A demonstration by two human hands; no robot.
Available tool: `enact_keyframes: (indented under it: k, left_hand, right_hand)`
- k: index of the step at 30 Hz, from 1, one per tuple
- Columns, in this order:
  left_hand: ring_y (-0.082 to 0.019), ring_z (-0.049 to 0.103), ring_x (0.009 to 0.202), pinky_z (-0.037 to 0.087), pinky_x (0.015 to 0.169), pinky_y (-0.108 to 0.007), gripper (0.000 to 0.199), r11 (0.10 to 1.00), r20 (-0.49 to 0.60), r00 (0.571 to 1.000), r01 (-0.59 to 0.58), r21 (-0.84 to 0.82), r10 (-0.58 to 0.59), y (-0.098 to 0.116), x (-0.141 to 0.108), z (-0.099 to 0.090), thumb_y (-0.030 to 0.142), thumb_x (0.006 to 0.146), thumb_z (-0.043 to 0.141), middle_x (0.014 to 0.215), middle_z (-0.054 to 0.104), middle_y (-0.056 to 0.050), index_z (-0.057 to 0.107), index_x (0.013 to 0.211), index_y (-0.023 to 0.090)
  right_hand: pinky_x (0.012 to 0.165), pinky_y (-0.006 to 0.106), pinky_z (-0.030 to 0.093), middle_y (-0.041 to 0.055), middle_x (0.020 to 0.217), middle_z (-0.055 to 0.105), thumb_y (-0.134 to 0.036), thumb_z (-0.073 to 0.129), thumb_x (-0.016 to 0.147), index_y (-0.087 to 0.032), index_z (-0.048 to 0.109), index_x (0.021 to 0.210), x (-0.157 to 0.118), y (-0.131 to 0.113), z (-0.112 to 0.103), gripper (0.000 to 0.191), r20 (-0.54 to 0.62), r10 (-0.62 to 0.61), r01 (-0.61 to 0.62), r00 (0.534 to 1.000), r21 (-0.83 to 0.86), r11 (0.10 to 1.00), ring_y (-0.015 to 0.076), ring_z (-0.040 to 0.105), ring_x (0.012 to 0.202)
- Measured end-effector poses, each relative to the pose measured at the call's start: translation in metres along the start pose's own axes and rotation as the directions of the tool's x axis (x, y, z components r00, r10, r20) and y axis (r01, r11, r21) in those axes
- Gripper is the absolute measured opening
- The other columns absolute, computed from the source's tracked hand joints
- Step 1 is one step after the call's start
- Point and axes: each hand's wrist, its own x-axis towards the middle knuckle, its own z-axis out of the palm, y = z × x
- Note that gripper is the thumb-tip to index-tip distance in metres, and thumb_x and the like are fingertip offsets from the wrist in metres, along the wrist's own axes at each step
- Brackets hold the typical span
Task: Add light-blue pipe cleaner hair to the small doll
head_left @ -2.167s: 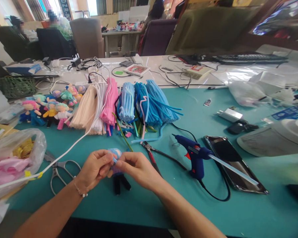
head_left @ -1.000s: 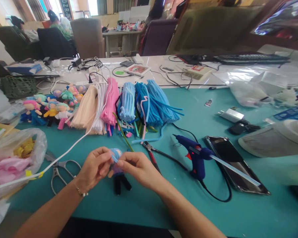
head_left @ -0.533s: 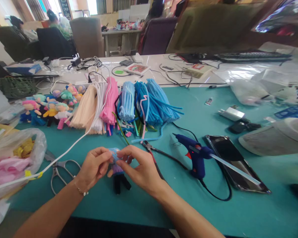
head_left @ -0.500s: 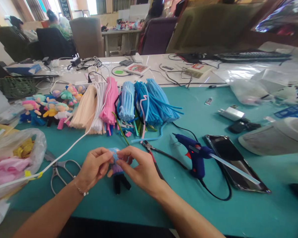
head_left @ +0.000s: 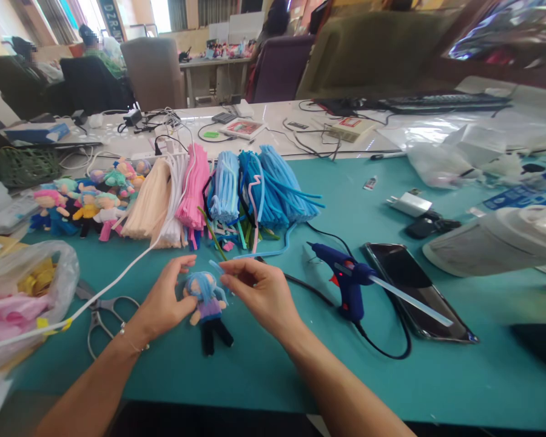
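Observation:
A small pipe-cleaner doll (head_left: 209, 309) with blue hair, a purple top and black legs lies on the green mat (head_left: 264, 376). At its left side is my left hand (head_left: 170, 297), thumb against the doll and fingers stretched out apart above its head. My right hand (head_left: 259, 291), just right of the doll's head, pinches a short light-blue pipe cleaner piece (head_left: 215, 266) between thumb and forefinger. Scissors (head_left: 101, 309) rest left of my left hand. To the right lies a blue glue gun (head_left: 346, 273) with a clear glue stick in its back.
Pipe cleaner bundles (head_left: 225, 188) in several colours lie behind my hands, beside a group of finished dolls (head_left: 91, 200). A plastic bag (head_left: 64, 267) is at left, with a white cable (head_left: 118, 279) crossing nearby. At right are a phone (head_left: 418, 291) and a tilted white cup (head_left: 491, 240).
My hands have moved apart from the doll's head, uncovering its face and hair. My left fingers have spread, and a light-blue piece now shows in my right fingertips.

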Motion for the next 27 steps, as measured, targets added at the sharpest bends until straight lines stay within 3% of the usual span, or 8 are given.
enact_keyframes:
  k: [5,9,14,18,22,27]
  left_hand:
    - [-0.032,0.062,0.114,0.048,0.098,-0.051,0.06,0.999,0.082,0.997,0.004,0.052,-0.008,-0.001,-0.002,0.004,0.018,0.066,0.069,0.12,0.068,-0.013,0.061,0.124,0.021]
    - [-0.029,0.065,0.106,0.05,0.094,-0.047,0.048,0.998,0.074,0.996,0.043,0.035,-0.046,0.006,0.0,0.003,0.016,0.066,0.068,0.113,0.07,-0.01,0.065,0.113,0.021]
    - [-0.024,0.066,0.096,0.052,0.089,-0.04,0.051,0.998,-0.017,0.999,0.04,-0.057,-0.041,0.011,-0.002,0.005,0.019,0.066,0.071,0.111,0.065,-0.007,0.061,0.115,0.02]
    - [-0.02,0.065,0.095,0.054,0.086,-0.036,0.051,0.985,-0.133,0.983,-0.143,-0.094,0.13,0.008,-0.008,0.012,0.021,0.072,0.072,0.113,0.059,-0.007,0.056,0.12,0.022]
    - [-0.022,0.063,0.104,0.057,0.083,-0.033,0.048,0.936,-0.219,0.917,-0.349,-0.043,0.332,0.006,-0.012,0.016,0.021,0.077,0.073,0.116,0.055,-0.008,0.053,0.12,0.025]
    - [-0.026,0.061,0.111,0.058,0.084,-0.036,0.046,0.882,-0.241,0.851,-0.465,0.07,0.468,0.009,-0.014,0.013,0.021,0.08,0.073,0.118,0.056,-0.01,0.053,0.121,0.025]
  right_hand:
    - [0.053,0.026,0.046,0.0038,0.071,0.073,-0.031,0.071,0.08,-0.017,0.079,0.094,0.0,0.004,0.001,0.022,0.004,-0.011,0.011,1.0,0.008,1.0,0.0132,0.055,0.055]
    - [0.05,0.025,0.042,0.0031,0.069,0.072,-0.029,0.07,0.08,-0.018,0.079,0.089,-0.001,0.001,0.001,0.017,0.008,-0.047,0.047,0.999,-0.037,0.998,0.0125,0.052,0.054]
    - [0.047,0.024,0.038,-0.0001,0.059,0.066,-0.022,0.066,0.08,-0.018,0.077,0.079,-0.002,-0.005,-0.001,0.011,0.013,-0.129,0.13,0.992,-0.078,0.988,0.0104,0.045,0.048]
    - [0.046,0.023,0.039,0.0001,0.062,0.068,-0.018,0.065,0.081,-0.019,0.075,0.077,-0.005,-0.01,-0.003,0.011,-0.002,-0.26,0.258,0.966,-0.108,0.96,0.0102,0.048,0.048]
    - [0.046,0.023,0.042,0.001,0.066,0.07,-0.014,0.062,0.083,-0.02,0.074,0.079,-0.008,-0.014,-0.004,0.014,0.003,-0.407,0.403,0.913,-0.163,0.901,0.0105,0.052,0.05]
    - [0.049,0.025,0.049,0.0019,0.069,0.071,-0.011,0.061,0.086,-0.021,0.074,0.084,-0.015,-0.018,-0.005,0.017,0.04,-0.495,0.49,0.868,-0.227,0.842,0.0116,0.057,0.052]
